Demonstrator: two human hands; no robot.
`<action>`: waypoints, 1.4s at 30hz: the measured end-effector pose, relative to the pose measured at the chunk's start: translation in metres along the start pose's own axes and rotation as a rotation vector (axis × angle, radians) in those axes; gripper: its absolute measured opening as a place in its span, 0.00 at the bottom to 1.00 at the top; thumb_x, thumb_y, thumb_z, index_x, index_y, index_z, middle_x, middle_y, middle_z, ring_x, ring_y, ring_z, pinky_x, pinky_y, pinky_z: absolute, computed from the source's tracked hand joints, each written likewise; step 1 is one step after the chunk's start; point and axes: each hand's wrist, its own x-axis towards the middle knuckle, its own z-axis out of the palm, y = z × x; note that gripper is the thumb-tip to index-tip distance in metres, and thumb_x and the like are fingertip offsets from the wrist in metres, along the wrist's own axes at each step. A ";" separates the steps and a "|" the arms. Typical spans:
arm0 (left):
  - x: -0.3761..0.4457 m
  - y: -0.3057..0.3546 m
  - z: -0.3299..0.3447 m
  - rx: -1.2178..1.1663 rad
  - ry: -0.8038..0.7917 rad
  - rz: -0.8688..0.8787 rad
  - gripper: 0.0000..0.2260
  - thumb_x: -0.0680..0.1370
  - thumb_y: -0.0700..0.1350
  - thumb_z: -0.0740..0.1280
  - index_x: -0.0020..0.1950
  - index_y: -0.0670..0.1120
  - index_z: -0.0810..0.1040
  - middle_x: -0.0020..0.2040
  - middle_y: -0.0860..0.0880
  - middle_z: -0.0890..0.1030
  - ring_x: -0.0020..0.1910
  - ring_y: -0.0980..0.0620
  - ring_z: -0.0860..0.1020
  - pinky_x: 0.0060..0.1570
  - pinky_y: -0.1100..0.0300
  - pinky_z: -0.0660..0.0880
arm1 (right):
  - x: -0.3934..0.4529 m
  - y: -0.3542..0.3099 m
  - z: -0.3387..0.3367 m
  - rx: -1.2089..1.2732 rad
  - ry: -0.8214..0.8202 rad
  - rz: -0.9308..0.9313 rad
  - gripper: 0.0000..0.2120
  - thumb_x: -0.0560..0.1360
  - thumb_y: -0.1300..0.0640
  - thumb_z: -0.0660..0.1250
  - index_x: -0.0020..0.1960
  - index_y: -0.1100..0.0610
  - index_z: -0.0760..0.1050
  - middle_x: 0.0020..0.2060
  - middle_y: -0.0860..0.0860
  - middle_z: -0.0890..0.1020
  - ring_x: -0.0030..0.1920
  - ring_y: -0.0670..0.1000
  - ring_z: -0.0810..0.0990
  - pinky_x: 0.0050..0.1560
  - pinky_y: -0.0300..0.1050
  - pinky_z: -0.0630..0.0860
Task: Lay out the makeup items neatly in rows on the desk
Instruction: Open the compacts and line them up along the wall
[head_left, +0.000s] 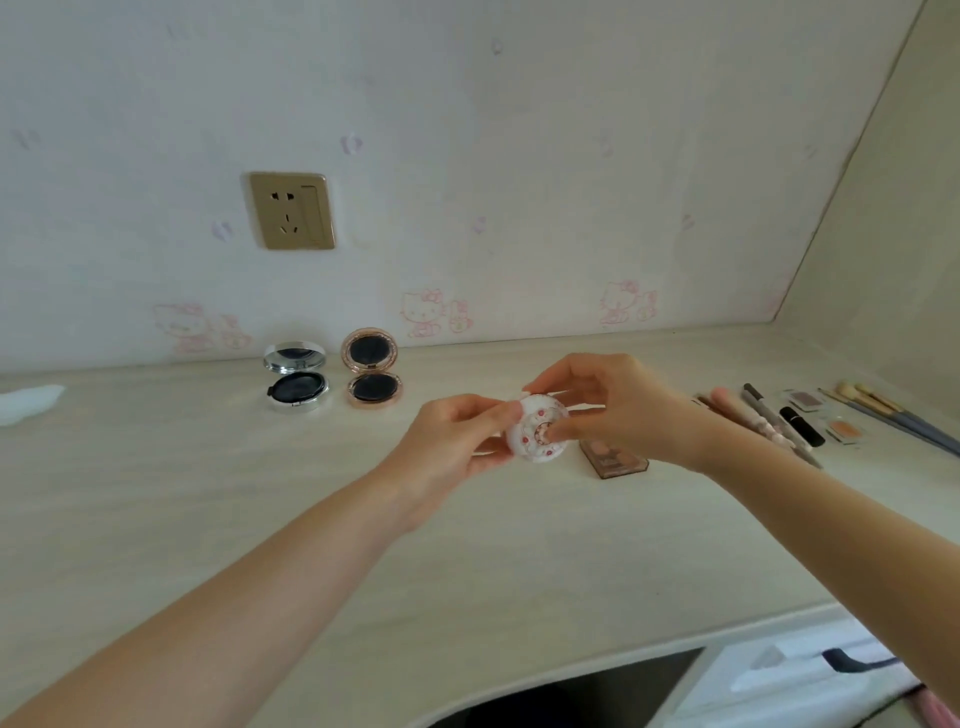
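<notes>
You hold the white round compact (537, 428) above the desk (260, 493) mid-frame; your left hand (457, 441) pinches its left edge, your right hand (608, 405) grips its right side, fingers curled; silver compact (295, 376) and rose-gold compact (371, 371) lie open side by side near the wall.

We're looking at a desk (208, 493) with a pale matt wood-grain laminate look. The silver compact (295, 375) has a shiny chrome-like shell, the rose-gold compact (372, 371) a glossy metallic rim. The round white case (535, 434) looks like smooth glossy plastic, though it's a bit blurry. The wall socket (291, 211) is brushed gold, satin-ish.
</notes>
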 end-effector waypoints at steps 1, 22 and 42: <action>-0.007 0.001 -0.007 -0.012 0.001 -0.021 0.14 0.75 0.45 0.71 0.54 0.36 0.79 0.49 0.42 0.84 0.49 0.48 0.83 0.48 0.59 0.80 | 0.002 -0.004 0.007 0.003 -0.026 -0.020 0.17 0.66 0.66 0.76 0.52 0.52 0.79 0.49 0.43 0.83 0.52 0.40 0.81 0.48 0.33 0.78; -0.072 -0.002 -0.076 -0.388 0.095 -0.097 0.14 0.76 0.42 0.69 0.57 0.35 0.79 0.55 0.37 0.82 0.50 0.45 0.83 0.51 0.53 0.80 | 0.007 -0.049 0.112 -0.398 0.005 -0.212 0.23 0.75 0.45 0.66 0.67 0.49 0.69 0.58 0.45 0.78 0.56 0.43 0.77 0.55 0.40 0.76; -0.081 -0.027 -0.092 -0.038 0.088 0.016 0.25 0.63 0.43 0.80 0.58 0.45 0.80 0.53 0.45 0.84 0.54 0.48 0.82 0.57 0.56 0.76 | 0.014 -0.051 0.108 -0.280 -0.263 -0.073 0.23 0.71 0.53 0.72 0.65 0.45 0.72 0.58 0.39 0.78 0.59 0.38 0.76 0.59 0.37 0.75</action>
